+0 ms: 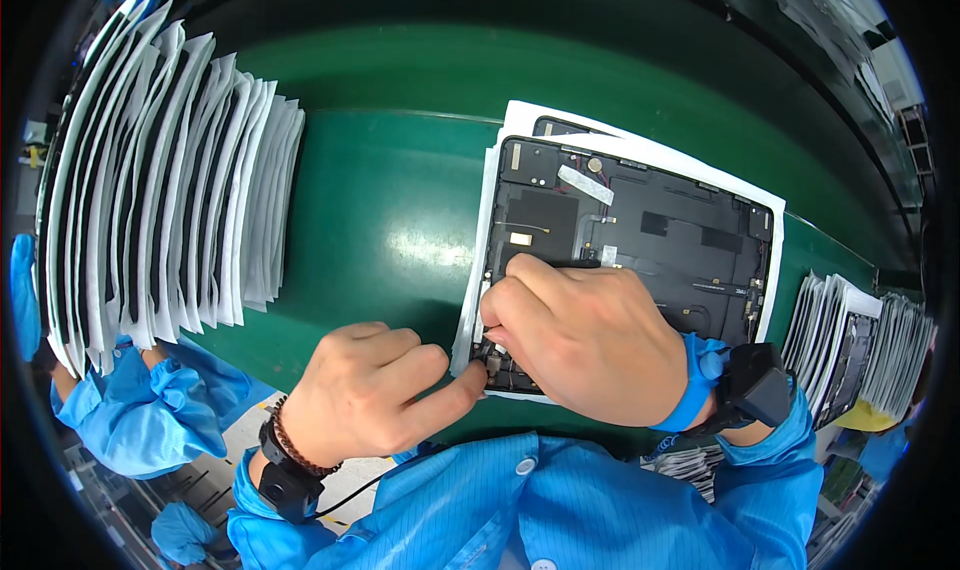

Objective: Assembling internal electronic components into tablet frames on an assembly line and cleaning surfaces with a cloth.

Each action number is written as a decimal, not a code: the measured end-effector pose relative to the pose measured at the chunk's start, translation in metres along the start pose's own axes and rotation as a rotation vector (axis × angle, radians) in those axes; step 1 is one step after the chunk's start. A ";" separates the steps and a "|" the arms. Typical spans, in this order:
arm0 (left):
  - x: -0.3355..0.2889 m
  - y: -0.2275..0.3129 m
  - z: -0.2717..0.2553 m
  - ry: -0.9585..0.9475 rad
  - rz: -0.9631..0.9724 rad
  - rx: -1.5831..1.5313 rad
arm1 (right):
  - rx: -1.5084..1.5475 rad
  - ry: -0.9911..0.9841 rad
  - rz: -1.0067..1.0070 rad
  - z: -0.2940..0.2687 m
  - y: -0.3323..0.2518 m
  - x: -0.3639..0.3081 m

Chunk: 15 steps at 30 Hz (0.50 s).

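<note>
- A worker in a blue striped coat bends both hands to a black device housing, which lies open side up on the green worktop, slightly right of centre.
- The right hand reaches across the housing's lower left part, fingers drawn together; whether they grip anything cannot be told.
- The left hand sits at the housing's lower left corner, its fingers curled and the index finger stretched to the edge; any hold there is hidden.
- Beneath the housing is a white sheet, with the corner of a second dark housing showing past the top edge.
- A pale tape strip crosses the housing's upper left area.
- A tall stack of white-wrapped panels stands at left, above a co-worker's blue sleeve.
- A blue band circles the right wrist.
</note>
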<state>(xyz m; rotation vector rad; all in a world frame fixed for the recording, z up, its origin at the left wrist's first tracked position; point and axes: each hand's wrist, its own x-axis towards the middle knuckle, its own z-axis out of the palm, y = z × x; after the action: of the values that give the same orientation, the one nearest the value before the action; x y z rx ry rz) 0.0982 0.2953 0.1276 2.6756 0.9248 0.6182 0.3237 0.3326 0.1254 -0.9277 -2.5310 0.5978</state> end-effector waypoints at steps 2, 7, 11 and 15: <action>0.005 -0.004 -0.004 -0.016 0.042 0.024 | -0.008 0.005 -0.003 0.000 0.000 -0.001; 0.015 -0.004 -0.013 -0.081 0.151 0.161 | 0.001 0.001 -0.008 0.001 0.001 -0.002; 0.017 -0.004 -0.016 -0.106 0.193 0.213 | 0.000 -0.004 -0.016 0.002 0.000 -0.003; 0.019 -0.007 -0.012 -0.081 0.235 0.214 | -0.017 -0.002 -0.017 0.002 -0.001 -0.004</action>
<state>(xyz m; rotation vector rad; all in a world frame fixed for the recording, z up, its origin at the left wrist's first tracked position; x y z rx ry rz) 0.1021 0.3140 0.1417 3.0049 0.6963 0.4762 0.3254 0.3290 0.1233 -0.9115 -2.5472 0.5731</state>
